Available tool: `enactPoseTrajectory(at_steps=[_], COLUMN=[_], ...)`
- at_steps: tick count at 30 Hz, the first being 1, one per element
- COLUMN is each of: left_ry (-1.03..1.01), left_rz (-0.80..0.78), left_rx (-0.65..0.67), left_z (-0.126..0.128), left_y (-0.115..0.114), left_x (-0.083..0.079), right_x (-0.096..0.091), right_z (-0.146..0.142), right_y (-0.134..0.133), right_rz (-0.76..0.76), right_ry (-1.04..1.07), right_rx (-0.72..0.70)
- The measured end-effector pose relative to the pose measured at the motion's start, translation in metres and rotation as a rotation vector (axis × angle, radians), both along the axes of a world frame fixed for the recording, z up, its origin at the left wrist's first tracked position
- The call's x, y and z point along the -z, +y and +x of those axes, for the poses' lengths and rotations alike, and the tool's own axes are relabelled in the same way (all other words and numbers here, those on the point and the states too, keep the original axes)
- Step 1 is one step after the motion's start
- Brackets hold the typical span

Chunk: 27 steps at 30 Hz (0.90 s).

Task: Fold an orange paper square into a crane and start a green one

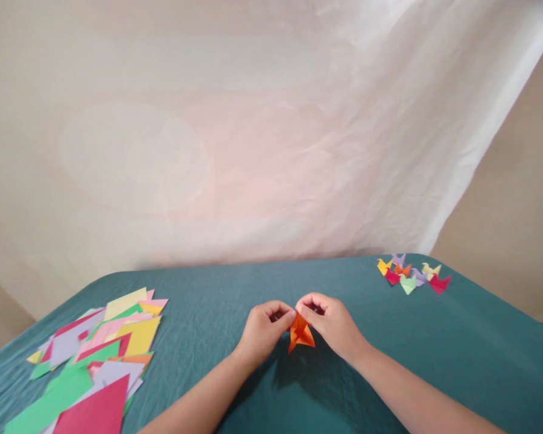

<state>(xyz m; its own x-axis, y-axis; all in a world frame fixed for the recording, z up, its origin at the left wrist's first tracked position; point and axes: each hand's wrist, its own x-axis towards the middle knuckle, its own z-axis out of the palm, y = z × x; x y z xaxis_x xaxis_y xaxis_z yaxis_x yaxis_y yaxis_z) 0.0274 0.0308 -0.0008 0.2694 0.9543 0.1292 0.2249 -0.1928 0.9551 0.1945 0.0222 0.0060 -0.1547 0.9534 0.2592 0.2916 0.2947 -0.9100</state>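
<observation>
Mid-fold on the orange paper piece (301, 334). I hold it just above the worktop (235, 289), top corner up, lower flaps hanging free. Left hand (265, 328) sits left of the piece and right hand (332, 325) right of it. Both sets of fingers (286, 316) are pinched together on its top edge, tips nearly meeting. Looks like a crease or flap is being worked at that corner; I can't tell which layer. My read: the next move needs a steady pinch on one side while the other side slides along the edge. Loose coloured sheets (104, 355) lie far left of the piece. Small folded paper figures (411, 274) are far right and beyond it.
</observation>
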Motion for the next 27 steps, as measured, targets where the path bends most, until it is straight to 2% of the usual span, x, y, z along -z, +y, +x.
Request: enactPoseTrajectory(at_steps=[4, 15, 20, 22, 27], left_ry=[0.081, 0.155, 0.011, -0.039, 0.041], left_rz=[0.052, 0.025, 0.028, 0.064, 0.213], left_rx=[-0.032, 0.076, 0.094, 0.100, 0.127], left_z=[0.000, -0.008, -0.009, -0.010, -0.010], left_y=[0.000, 0.008, 0.009, 0.009, 0.006], left_x=[0.001, 0.009, 0.007, 0.004, -0.003], right_x=[0.001, 0.005, 0.011, 0.014, 0.020], right_z=[0.002, 0.002, 0.007, 0.009, 0.010], right_y=[0.002, 0.002, 0.011, 0.015, 0.018], right_rz=[0.001, 0.037, -0.038, -0.077, -0.113], right_ry=[-0.025, -0.046, 0.040, 0.102, 0.164], right_rx=[-0.025, 0.009, 0.028, 0.023, 0.046])
